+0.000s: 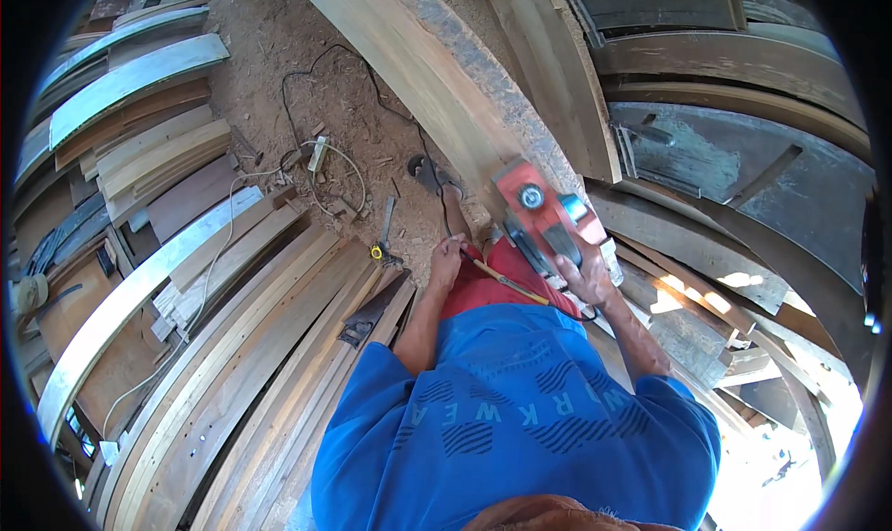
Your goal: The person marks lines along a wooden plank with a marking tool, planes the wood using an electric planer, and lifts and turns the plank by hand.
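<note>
A red electric planer (531, 180) rests on the near end of a long, pale wooden board (423, 76). My right hand (585, 278) is wrapped round the planer's rear handle. The planer's power cord (509, 283), partly bound with yellow, loops from behind the tool across my red shorts. Just left of my lap, my left hand (447, 256) is closed on this cord. From there a dark cord runs up along my leg and out over the floor. The planer's underside is hidden against the board.
Shavings cover the floor (255, 76), where a power strip (318, 155) lies among looped cords. A yellow tape measure (376, 252) sits by the stacked planks (269, 289) on my left. More timber (715, 57) is piled on the right. One foot (429, 171) stands beside the board.
</note>
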Tool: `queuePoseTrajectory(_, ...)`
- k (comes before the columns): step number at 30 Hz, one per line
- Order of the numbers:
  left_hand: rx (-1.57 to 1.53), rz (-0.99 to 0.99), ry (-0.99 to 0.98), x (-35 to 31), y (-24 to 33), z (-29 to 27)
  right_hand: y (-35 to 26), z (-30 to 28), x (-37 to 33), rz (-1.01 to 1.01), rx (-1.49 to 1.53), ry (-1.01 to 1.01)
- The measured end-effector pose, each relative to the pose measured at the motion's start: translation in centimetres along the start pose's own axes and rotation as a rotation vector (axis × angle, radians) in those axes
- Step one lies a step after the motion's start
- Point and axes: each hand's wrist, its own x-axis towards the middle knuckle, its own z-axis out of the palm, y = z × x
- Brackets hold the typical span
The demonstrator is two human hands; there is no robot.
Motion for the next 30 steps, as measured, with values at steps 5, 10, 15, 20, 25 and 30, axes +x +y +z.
queuePoseTrajectory(5, -0.007, 0.05, 0.11, 1.5, -0.9, -3.1, -5.0, 1.7, 10.1, -0.028, -0.048, 0.029)
queuePoseTrajectory(10, 0.075, 0.063, 0.235, 0.1, 1.8, -6.9, -9.0, 2.6, 25.7, -0.081, -0.125, 0.069)
queuePoseTrajectory(15, -0.067, 0.08, 0.283, -1.2, 2.7, -8.6, -10.6, 2.5, 30.6, -0.03, 0.117, 0.054)
queuePoseTrajectory(20, -0.144, 0.089, 0.291, -1.3, 0.2, -8.0, -8.8, 1.6, 22.0, 0.012, -0.054, -0.048)
queuePoseTrajectory(25, -0.063, -0.002, 0.199, -2.0, -1.2, -5.0, -3.1, 2.3, 8.4, -0.103, -0.067, -0.012)
queuePoseTrajectory(30, 0.015, -0.061, 0.109, -2.4, -1.1, -2.9, -0.2, 2.3, -2.6, 0.048, 0.007, -0.095)
